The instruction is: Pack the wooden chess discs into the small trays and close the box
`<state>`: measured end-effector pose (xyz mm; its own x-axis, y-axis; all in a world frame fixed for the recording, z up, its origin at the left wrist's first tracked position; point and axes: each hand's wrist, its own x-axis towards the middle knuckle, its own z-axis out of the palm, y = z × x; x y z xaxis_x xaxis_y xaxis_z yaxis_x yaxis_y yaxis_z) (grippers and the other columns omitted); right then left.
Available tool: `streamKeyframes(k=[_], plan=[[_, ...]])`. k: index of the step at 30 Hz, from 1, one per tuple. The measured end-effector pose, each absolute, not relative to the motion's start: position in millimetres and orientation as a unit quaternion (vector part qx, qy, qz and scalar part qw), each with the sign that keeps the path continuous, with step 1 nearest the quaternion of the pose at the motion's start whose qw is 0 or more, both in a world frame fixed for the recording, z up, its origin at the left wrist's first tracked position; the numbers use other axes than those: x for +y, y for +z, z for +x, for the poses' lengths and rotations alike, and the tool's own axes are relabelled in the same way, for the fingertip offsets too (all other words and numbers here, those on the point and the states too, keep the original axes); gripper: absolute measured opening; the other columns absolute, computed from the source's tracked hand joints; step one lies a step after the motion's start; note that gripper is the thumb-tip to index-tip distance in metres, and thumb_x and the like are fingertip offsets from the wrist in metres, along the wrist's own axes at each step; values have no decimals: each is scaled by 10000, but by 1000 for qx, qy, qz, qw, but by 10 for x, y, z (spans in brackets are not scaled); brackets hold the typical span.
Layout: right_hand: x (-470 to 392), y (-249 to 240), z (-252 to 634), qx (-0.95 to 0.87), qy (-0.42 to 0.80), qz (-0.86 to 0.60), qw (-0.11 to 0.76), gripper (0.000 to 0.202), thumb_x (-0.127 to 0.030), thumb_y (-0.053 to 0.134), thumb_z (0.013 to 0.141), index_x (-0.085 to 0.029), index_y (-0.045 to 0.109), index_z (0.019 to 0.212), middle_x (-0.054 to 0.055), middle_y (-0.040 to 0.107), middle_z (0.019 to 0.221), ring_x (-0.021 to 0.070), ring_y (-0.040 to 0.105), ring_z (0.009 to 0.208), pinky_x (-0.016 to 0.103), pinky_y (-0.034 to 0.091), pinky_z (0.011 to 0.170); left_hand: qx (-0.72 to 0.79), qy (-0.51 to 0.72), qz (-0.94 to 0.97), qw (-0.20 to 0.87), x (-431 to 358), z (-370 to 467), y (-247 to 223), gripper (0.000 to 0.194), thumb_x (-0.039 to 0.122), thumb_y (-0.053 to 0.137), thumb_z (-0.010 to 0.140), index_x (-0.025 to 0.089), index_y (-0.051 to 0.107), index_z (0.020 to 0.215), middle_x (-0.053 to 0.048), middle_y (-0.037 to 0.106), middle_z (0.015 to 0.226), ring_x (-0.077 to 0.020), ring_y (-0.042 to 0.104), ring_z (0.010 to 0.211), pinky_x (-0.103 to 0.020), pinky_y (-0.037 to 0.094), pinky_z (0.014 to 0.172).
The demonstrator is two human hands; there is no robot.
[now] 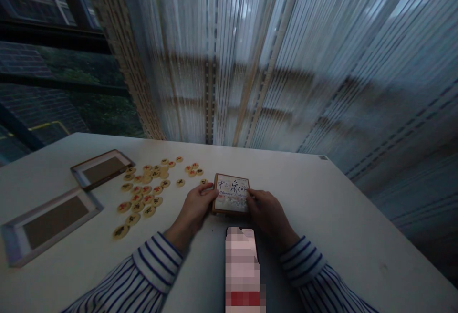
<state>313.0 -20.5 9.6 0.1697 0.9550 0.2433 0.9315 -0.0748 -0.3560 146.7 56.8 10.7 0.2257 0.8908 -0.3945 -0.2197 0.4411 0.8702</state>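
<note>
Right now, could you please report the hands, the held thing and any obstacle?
Left hand, right hand: gripping square printed item at opposite edges, lettered face showing. Possible obstacle: phone between striped sleeves. Loose round pieces to the left.

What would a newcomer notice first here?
Likely the printed board held between the left hand and right hand, near the middle of the white table. Next, the round game pieces scattered to its left, with two shallow trays farther left. Behind the table hangs a string curtain.
</note>
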Motion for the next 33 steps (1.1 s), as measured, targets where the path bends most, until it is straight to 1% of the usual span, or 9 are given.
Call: streamKeyframes(k=[6,12,15,19,24,29,33], plan=[[-180,77,3174,-571,136,-731,347,308,-306,425,839,-182,629,1033,64,690,932,174,627,798,276,458,704,461,411,337,711,556,1476,134,381,23,558,751,62,492,1124,-86,693,725,-162,667,621,-252,527,603],[-140,78,3226,-494,230,-699,463,333,-351,497,780,-123,654,964,100,701,900,203,638,820,301,484,704,435,421,323,728,565,1467,113,424,24,577,742,45,482,1154,-115,697,776,-168,669,645,-260,538,625],[-127,105,3238,-453,308,-657,518,336,-379,539,738,-119,672,905,94,708,844,206,643,772,307,494,677,412,425,321,739,565,1460,87,450,35,594,734,47,479,1168,-126,698,809,-174,670,669,-272,544,642],[-122,112,3250,-388,383,-632,551,381,-411,609,684,-109,670,908,84,705,785,193,634,687,294,487,605,393,423,316,752,549,1454,91,405,33,602,726,54,523,1122,-129,700,831,-169,669,682,-266,549,651],[-113,33,3277,-345,409,-617,577,407,-403,657,650,-107,670,929,67,692,729,154,596,595,265,449,537,373,404,310,776,511,1450,150,223,25,551,759,53,605,974,-130,704,812,-173,674,677,-258,556,639],[-101,9,3267,-323,418,-597,603,398,-379,675,640,-109,672,933,48,677,676,125,565,544,241,423,494,368,401,297,784,486,1446,183,195,38,527,785,58,619,955,-124,708,814,-176,677,701,-263,560,662],[-107,69,3224,-297,442,-578,618,364,-353,696,607,-116,682,884,56,683,684,140,590,569,252,453,514,354,394,303,792,479,1435,193,183,63,543,787,58,628,949,-127,708,855,-174,675,744,-257,554,701]])
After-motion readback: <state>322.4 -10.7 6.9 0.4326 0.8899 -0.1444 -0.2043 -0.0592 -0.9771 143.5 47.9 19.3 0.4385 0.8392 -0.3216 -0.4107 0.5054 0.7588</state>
